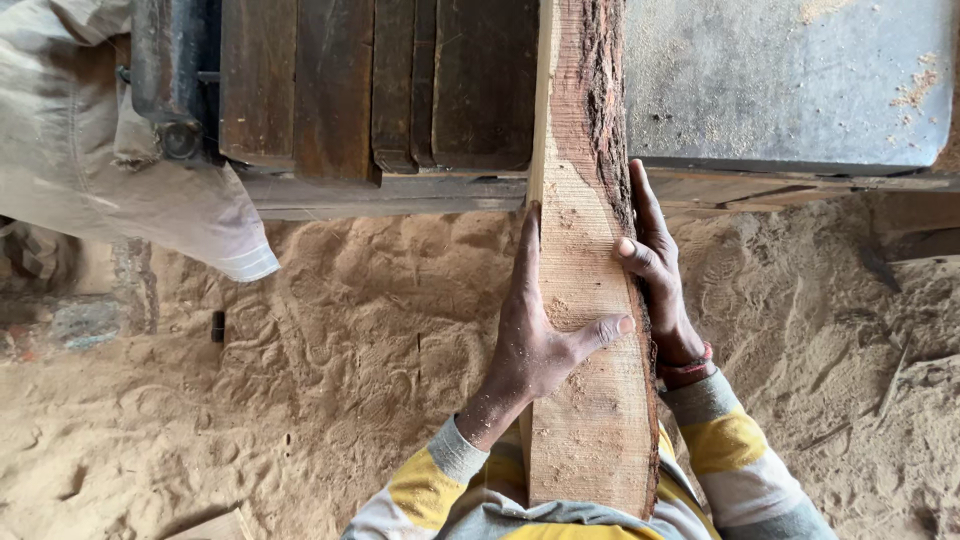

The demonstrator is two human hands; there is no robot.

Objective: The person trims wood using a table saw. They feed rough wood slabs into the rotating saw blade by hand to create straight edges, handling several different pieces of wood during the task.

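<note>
A long rough-sawn wooden slab (580,250) with dark bark along its right edge runs from my chest up onto the machine table. My left hand (535,340) presses against the slab's left side, thumb laid across its pale sawn face. My right hand (655,270) grips the bark edge on the right, thumb on top. Both sleeves are striped yellow and grey, and a red band circles the right wrist.
A grey metal table (790,80) dusted with sawdust lies top right. Dark wooden planks (380,80) sit top centre. Another person's beige sleeve (110,170) hangs at the left. Sawdust (300,380) covers the ground, with a wood scrap (215,527) at the bottom.
</note>
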